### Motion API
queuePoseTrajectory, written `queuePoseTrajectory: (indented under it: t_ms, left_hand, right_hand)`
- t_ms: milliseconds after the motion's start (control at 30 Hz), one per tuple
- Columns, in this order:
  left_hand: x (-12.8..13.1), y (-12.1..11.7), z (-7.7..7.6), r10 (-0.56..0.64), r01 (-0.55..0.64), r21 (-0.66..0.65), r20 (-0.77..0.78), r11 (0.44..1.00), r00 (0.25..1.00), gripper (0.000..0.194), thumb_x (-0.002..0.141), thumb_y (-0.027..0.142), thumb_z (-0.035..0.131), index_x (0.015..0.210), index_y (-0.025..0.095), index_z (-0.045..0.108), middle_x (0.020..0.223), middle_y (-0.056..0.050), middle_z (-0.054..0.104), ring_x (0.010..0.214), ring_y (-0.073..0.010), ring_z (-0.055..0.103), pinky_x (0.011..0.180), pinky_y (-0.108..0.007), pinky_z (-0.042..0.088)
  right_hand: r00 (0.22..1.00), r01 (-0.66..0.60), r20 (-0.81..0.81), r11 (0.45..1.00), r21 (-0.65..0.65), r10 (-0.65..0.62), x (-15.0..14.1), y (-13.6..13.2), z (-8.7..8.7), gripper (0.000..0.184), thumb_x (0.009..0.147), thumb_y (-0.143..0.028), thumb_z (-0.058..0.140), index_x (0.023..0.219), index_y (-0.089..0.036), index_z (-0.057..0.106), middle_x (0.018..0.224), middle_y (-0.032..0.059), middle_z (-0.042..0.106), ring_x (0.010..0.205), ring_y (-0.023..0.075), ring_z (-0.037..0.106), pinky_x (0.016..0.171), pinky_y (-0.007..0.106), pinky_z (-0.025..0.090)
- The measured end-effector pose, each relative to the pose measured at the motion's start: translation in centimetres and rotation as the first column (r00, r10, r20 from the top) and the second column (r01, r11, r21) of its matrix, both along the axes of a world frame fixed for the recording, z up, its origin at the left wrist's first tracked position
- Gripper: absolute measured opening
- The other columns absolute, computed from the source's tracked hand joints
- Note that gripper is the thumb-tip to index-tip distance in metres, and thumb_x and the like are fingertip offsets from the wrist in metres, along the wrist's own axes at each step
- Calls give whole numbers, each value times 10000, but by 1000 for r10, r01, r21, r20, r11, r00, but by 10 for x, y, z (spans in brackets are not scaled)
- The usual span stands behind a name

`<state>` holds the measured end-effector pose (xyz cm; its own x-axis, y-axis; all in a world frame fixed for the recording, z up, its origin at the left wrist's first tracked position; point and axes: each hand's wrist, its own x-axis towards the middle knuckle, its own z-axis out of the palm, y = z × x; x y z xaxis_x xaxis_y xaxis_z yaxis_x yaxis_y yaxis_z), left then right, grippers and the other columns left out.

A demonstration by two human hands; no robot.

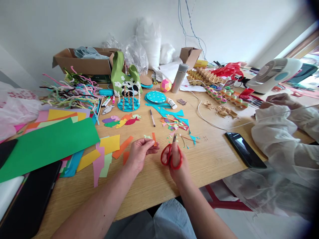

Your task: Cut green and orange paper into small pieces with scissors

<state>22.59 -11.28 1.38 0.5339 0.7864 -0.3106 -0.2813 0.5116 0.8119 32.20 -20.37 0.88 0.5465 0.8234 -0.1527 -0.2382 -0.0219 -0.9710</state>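
Between the thumb and fingers of my left hand [141, 150] is a small orange paper strip [154, 139], held upright. My right hand [181, 167] grips red-handled scissors [171, 156], fingers through the loops and blades pointing away from me. The blades look closed and are apart from the strip. Just beyond my left fingers lie pale green paper bits [147, 136]. A heap of colored paper scraps [174, 123] is past the scissors, with a pen [152, 118] to its left. Several paper fish cutouts [122, 121] lie farther back on the left.
Colored paper sheets [50, 142] cover the table's left side. A smartphone [245, 150] lies near the right front edge, beside a co-worker's white sleeve [271, 127]. A white cable [206, 119] crosses the table. At the back stand a thermos [179, 79], a green bag [120, 74] and a fan [274, 74].
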Motion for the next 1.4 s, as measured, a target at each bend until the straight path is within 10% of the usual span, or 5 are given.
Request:
queuePoseTrajectory:
  t_ms: [100, 467, 1067, 1400]
  left_hand:
    - [-1, 0, 1, -74, 73, -19, -40, 997, 996, 271, 577, 280, 780, 741, 125, 630, 660, -66, 700, 579, -177, 671, 537, -260, 516]
    - [-4, -4, 7, -325, 336, 62, -140, 940, 935, 133, 615, 245, 663, 658, 162, 568, 565, -42, 652, 452, -133, 580, 462, -245, 457]
    - [-2, -3, 4, -238, 251, 91, -137, 964, 962, 237, 637, 336, 736, 675, 142, 606, 559, -22, 623, 460, -113, 543, 470, -237, 408]
    - [-4, 3, 5, -87, 87, 65, -6, 994, 996, 187, 605, 271, 757, 672, 139, 642, 544, 6, 594, 488, -102, 538, 496, -233, 414]
  right_hand:
    - [987, -17, -158, 999, 46, 24, 12, 4, 6, 471, 841, -622, 480, 722, -174, 570, 622, 31, 596, 519, 127, 512, 447, 226, 359]
    - [977, -27, 213, 999, 35, 19, 29, 16, 6, 152, 743, -283, 660, 697, -170, 569, 622, -5, 545, 583, 126, 483, 553, 255, 375]
    - [954, 46, 296, 998, 30, -53, 11, 12, 6, 239, 771, -392, 663, 742, -188, 542, 636, -3, 553, 580, 133, 498, 537, 246, 402]
    - [857, -312, 353, 923, -225, 375, 3, -10, 14, 549, 875, -663, 382, 674, -174, 531, 607, 20, 560, 549, 131, 499, 525, 250, 383]
